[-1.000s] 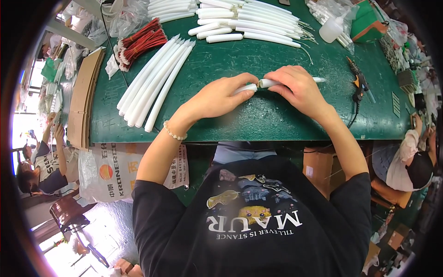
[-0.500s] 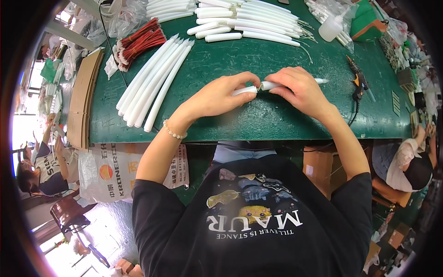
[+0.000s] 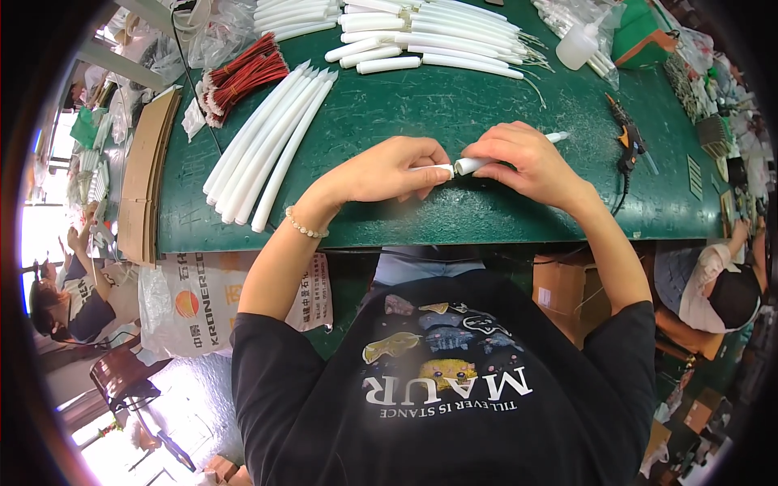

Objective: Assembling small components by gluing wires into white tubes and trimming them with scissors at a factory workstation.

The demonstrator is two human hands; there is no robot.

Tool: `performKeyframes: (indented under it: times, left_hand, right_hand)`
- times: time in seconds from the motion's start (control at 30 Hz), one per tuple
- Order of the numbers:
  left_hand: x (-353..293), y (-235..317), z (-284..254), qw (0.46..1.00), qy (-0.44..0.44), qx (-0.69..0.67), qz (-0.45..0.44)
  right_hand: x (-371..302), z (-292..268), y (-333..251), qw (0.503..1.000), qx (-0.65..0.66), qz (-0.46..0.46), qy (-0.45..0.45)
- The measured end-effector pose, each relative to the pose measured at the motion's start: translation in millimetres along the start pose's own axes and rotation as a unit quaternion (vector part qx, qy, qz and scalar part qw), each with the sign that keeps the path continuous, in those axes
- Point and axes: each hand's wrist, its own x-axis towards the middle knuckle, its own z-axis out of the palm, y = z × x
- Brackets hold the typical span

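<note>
Hands meet at the middle of the green table (image 3: 454, 105). Your left hand (image 3: 389, 170) pinches a short white tube piece (image 3: 438, 170) at its end; your right hand (image 3: 527, 162) is closed around a longer white tube (image 3: 486, 160), its far tip showing past your fingers. Both tube ends sit just beside each other, nearly touching. Long white tubes (image 3: 267, 146) lie left; a glue gun (image 3: 626, 142) lies right.

On the green surface (image 3: 454, 105) we see red wires (image 3: 241, 74) at eleven o'clock, a glue gun (image 3: 626, 142) at two, a squeeze bottle (image 3: 580, 44) at one.
</note>
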Motion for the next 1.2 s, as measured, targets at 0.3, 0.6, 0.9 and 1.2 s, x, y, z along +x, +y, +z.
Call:
performKeyframes:
  times: [0.3, 0.6, 0.9, 1.2]
  left_hand:
    - [0.4, -2.5, -0.3, 0.998, 0.004, 0.049, 0.049]
    - [-0.2, -5.2, 5.3, 0.995, 0.04, 0.024, 0.091]
    - [-2.1, -4.1, 10.4, 0.995, 0.056, 0.031, 0.075]
    - [-1.8, -5.3, 14.5, 0.991, 0.079, 0.042, 0.098]
  right_hand:
    - [-2.0, 3.6, 1.2, 0.998, 0.064, 0.011, 0.005]
    - [-7.9, 3.3, -2.1, 0.988, 0.135, 0.078, 0.012]
    - [-7.2, 5.8, -9.8, 0.976, 0.168, 0.133, 0.03]
    - [-7.3, 6.8, -12.7, 0.955, 0.235, 0.183, -0.005]
